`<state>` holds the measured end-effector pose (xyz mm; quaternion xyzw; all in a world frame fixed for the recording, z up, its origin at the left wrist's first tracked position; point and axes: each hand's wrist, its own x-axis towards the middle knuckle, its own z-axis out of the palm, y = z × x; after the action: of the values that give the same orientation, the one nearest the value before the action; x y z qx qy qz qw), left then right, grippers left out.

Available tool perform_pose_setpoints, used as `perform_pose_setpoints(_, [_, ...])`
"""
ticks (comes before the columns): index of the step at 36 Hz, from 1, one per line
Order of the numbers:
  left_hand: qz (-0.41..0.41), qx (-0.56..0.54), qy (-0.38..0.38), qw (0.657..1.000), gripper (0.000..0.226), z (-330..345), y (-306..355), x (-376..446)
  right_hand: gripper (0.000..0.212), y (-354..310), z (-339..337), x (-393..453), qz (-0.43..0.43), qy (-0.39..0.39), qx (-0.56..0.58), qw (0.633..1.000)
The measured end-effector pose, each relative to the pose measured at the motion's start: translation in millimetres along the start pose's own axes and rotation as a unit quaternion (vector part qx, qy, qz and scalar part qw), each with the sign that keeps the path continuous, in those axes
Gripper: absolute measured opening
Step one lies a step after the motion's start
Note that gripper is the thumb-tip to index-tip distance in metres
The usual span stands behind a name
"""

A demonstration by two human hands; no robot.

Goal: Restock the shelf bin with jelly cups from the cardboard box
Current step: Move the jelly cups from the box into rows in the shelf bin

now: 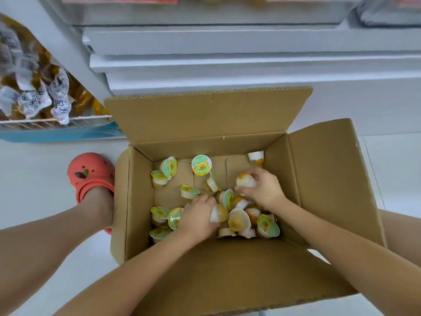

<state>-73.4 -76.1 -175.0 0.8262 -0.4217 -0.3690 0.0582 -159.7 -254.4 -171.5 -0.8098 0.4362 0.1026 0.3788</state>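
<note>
Cardboard box (141, 197): each hand (264, 190) grips jelly cups (246, 181).

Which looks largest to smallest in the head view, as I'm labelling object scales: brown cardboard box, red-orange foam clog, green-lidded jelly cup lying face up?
1. Brown cardboard box
2. Red-orange foam clog
3. Green-lidded jelly cup

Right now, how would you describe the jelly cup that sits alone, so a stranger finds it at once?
Look into the open cardboard box on the floor. Go to its far right corner, beyond the right hand. There a single jelly cup lies against the wall, apart from the pile, showing its clear side and orange filling instead of a green lid.
</note>
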Motion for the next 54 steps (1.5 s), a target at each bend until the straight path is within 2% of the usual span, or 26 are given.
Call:
perform_pose_setpoints(1, [-0.062, -0.113, 0.023, 0.991, 0.046, -15, 7, -3, 0.047, -8, -4, -5, 0.05, 0.008, 0.094, 0.994])
perform_pose_setpoints(2, [-0.122, -0.231, 0.034, 0.965, 0.041, -31, 14, -5, 0.049, -16, -10, -11, 0.094, -0.002, 0.182, 0.979])
perform_pose_setpoints(3, [-0.176, -0.35, 0.019, 0.92, 0.036, -49, 21, -6, 0.05, -24, -16, -16, 0.13, -0.026, 0.273, 0.953])
perform_pose_setpoints(5, [-0.237, -0.562, -0.058, 0.79, 0.024, -86, 34, -8, 0.05, -43, -32, -27, 0.17, -0.073, 0.437, 0.88])
perform_pose_setpoints(6, [-0.246, -0.631, -0.083, 0.731, 0.018, -105, 40, -12, 0.047, -54, -44, -33, 0.175, -0.089, 0.503, 0.842])
perform_pose_setpoints(7, [-0.241, -0.677, -0.092, 0.689, 0.015, -124, 44, -17, 0.043, -65, -56, -40, 0.175, -0.1, 0.555, 0.807])
perform_pose_setpoints(8, [-0.226, -0.705, -0.094, 0.665, 0.015, -142, 48, -23, 0.041, -77, -69, -49, 0.171, -0.114, 0.594, 0.778])
perform_pose_setpoints(9, [-0.206, -0.72, -0.098, 0.656, 0.017, -158, 51, -31, 0.039, -87, -83, -58, 0.165, -0.132, 0.618, 0.757])
perform_pose_setpoints(11, [-0.164, -0.725, -0.111, 0.66, 0.021, -186, 58, -50, 0.037, -106, -108, -74, 0.155, -0.172, 0.634, 0.737])
perform_pose_setpoints(14, [-0.117, -0.711, -0.138, 0.679, 0.04, -221, 70, -79, 0.041, -127, -143, -96, 0.109, -0.216, 0.628, 0.74])
perform_pose_setpoints(16, [-0.11, -0.712, -0.142, 0.679, 0.051, -238, 78, -94, 0.043, -139, -161, -111, 0.055, -0.22, 0.612, 0.758])
perform_pose_setpoints(18, [-0.108, -0.735, -0.125, 0.658, 0.059, -249, 86, -108, 0.043, -148, -171, -126, -0.01, -0.204, 0.58, 0.788])
perform_pose_setpoints(19, [-0.103, -0.756, -0.113, 0.636, 0.06, -252, 90, -113, 0.045, -151, -173, -133, -0.047, -0.192, 0.571, 0.797])
perform_pose_setpoints(21, [-0.077, -0.799, -0.094, 0.589, 0.056, -254, 95, -120, 0.048, -158, -173, -140, -0.13, -0.166, 0.57, 0.794])
perform_pose_setpoints(22, [-0.059, -0.808, -0.083, 0.58, 0.052, -254, 98, -122, 0.047, -162, -171, -143, -0.161, -0.149, 0.567, 0.794])
perform_pose_setpoints(26, [0.012, -0.812, -0.045, 0.582, 0.042, -261, 107, -126, 0.05, -182, -173, -146, -0.259, -0.071, 0.453, 0.85])
perform_pose_setpoints(28, [0.035, -0.804, -0.029, 0.593, 0.039, -264, 104, -126, 0.054, -187, -178, -143, -0.299, -0.075, 0.409, 0.859])
perform_pose_setpoints(30, [0.037, -0.792, -0.018, 0.609, 0.049, -265, 99, -126, 0.054, -187, -179, -142, -0.335, -0.08, 0.354, 0.87])
perform_pose_setpoints(32, [0.039, -0.773, -0.012, 0.634, 0.054, -264, 96, -127, 0.054, -185, -176, -142, -0.363, -0.082, 0.319, 0.872])
perform_pose_setpoints(36, [0.063, -0.694, -0.018, 0.717, 0.053, -264, 96, -134, 0.052, -182, -172, -143, -0.367, -0.066, 0.317, 0.872])
perform_pose_setpoints(41, [0.083, -0.701, -0.023, 0.708, 0.052, -265, 98, -139, 0.051, -179, -175, -144, -0.402, -0.045, 0.22, 0.888])
perform_pose_setpoints(48, [0.079, -0.675, -0.036, 0.733, 0.052, -265, 98, -140, 0.048, -176, -176, -148, -0.406, -0.075, 0.199, 0.889])
perform_pose_setpoints(51, [0.084, -0.675, -0.051, 0.731, 0.051, -266, 99, -143, 0.058, -176, -182, -149, -0.401, -0.119, 0.204, 0.885])
perform_pose_setpoints(54, [0.08, -0.686, -0.055, 0.721, 0.044, -268, 100, -142, 0.063, -178, -185, -148, -0.409, -0.09, 0.21, 0.884])
